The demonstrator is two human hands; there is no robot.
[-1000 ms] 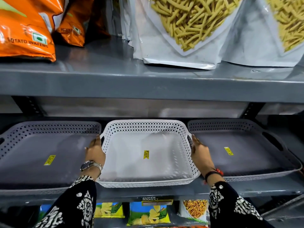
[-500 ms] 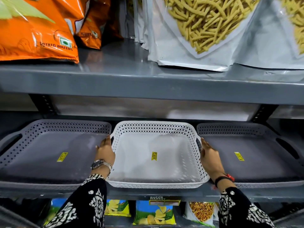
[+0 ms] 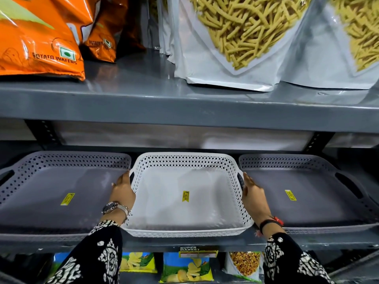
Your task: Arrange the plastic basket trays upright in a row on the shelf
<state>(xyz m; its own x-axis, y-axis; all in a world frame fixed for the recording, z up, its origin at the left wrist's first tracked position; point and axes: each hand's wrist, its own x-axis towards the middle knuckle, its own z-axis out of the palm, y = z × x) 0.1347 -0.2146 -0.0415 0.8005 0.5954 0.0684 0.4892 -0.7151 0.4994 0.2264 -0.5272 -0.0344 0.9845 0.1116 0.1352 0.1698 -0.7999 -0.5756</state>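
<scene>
A white perforated basket tray lies flat in the middle of the grey middle shelf, a yellow sticker on its floor. My left hand grips its left side by the handle slot, and my right hand grips its right side. A grey basket tray lies flat to the left, and another grey basket tray lies flat to the right. Each grey tray carries a yellow sticker. The white tray's front rim reaches the shelf's front edge.
The upper shelf overhangs close above the trays. It holds orange potato wafer bags and white pouches of yellow sticks. Snack packets stand on the shelf below, under a price label.
Both hands stay on the white tray's sides. The view has moved closer and shifted slightly; the tray sits a little further back on the shelf than before.
</scene>
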